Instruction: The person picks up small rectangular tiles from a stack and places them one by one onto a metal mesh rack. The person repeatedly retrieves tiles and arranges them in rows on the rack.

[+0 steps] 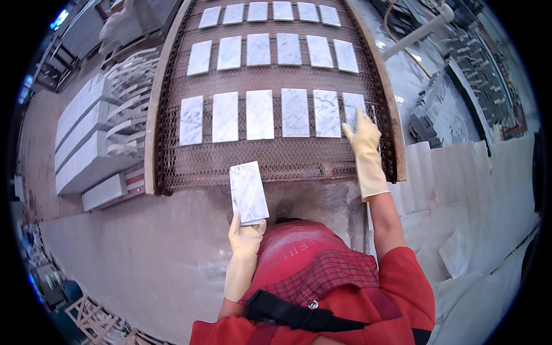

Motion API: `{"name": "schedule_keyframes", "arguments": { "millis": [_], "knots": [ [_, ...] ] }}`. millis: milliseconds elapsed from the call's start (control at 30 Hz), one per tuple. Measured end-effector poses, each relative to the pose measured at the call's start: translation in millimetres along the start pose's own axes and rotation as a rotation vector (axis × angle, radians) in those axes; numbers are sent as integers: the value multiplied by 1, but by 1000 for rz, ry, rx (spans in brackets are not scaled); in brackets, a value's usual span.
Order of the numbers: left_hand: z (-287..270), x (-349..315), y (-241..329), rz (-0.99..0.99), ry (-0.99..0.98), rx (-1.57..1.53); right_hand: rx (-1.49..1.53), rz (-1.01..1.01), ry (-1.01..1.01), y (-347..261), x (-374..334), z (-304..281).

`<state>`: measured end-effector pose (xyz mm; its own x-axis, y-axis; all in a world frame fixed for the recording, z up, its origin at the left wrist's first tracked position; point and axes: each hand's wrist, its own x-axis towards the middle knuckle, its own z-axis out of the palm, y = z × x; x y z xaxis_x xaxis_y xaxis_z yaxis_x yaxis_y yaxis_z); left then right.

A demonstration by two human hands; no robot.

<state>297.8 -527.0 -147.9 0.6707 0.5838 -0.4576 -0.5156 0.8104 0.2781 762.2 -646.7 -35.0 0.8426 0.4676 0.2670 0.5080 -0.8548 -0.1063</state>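
My left hand (246, 238), in a pale yellow rubber glove, grips a small stack of white marble tiles (249, 192) by the lower end, in front of the belt's near edge. At least two tiles lie in that stack, slightly askew. My right hand (364, 138), gloved alike, reaches over the mesh conveyor belt (247, 158). Its outstretched fingers rest on the near end of the rightmost marble tile (353, 103) in the closest row, thumb apart. Other grey-veined tiles, such as the marble tile (260, 115) mid-row, lie flat in three visible rows.
Wooden rails (153, 132) border the belt. At the left stand stacked pale slabs (86, 144) with thin strips between them. Grey stacked pieces (443, 109) sit at the right, near white sheeting (483, 184). A pale pipe (420, 31) slants at the upper right.
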Motion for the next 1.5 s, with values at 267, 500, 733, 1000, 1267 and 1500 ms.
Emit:
{"name": "schedule_keyframes", "arguments": {
  "millis": [267, 500, 733, 1000, 1267, 1500],
  "knots": [
    [8, -9, -2, -9, 102, 26, 714, -247, -307, -71, -103, -54],
    [19, -6, 6, 12, 73, 215, 1154, 17, -1270, -165, -179, -29],
    [33, -28, 22, 124, 135, 185, 1329, 213, -1319, -186, -191, -9],
    [16, -38, 66, 330, 122, 178, 1471, 315, -1240, -186, -208, 17],
    [-12, -11, 128, 352, 97, 176, 1382, 382, -1204, -203, -217, -1],
    [-45, 9, 143, 227, 58, 112, 1374, 314, -1156, -206, -219, 15]
  ]
}}
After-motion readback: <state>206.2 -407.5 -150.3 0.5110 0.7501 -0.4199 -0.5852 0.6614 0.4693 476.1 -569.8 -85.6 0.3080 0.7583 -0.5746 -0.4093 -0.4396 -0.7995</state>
